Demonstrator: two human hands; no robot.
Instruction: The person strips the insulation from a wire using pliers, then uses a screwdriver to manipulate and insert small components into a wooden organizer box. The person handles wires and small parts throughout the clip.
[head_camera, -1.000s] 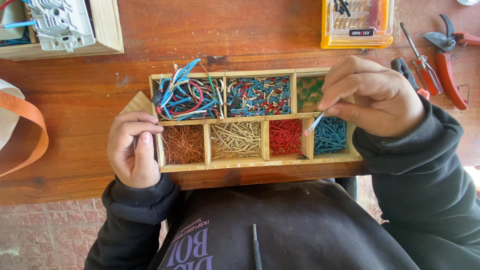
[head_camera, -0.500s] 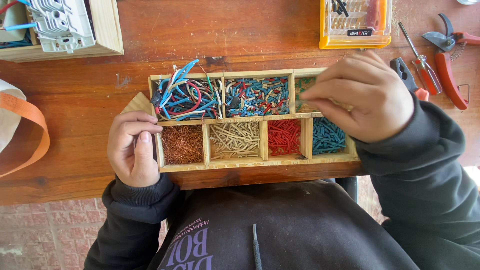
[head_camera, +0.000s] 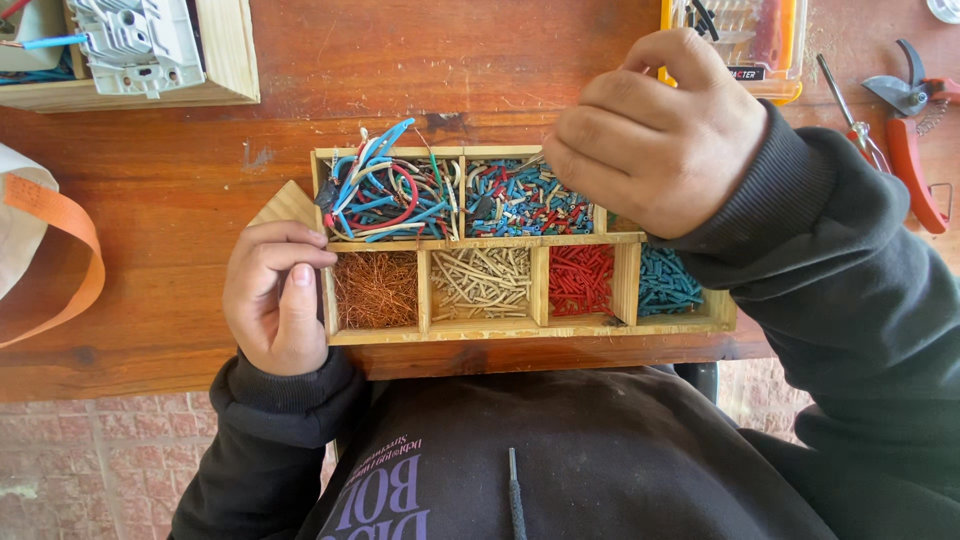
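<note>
Dark hooded sweatshirt, ribbed cuffs, purple lettering

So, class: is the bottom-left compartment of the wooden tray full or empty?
Full. The bottom-left compartment of the wooden tray holds a tangled mass of bare copper strands covering its floor. The left hand grips the tray's edge beside it.

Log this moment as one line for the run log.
left hand: grips tray left end | right hand: fist above tray's top right, contents hidden | tray: sorted wire bits

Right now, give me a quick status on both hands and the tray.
Left hand curled against wooden divider tray left end. Right hand closed, raised over back-right compartments; contents hidden. Nothing blocking tray.
</note>
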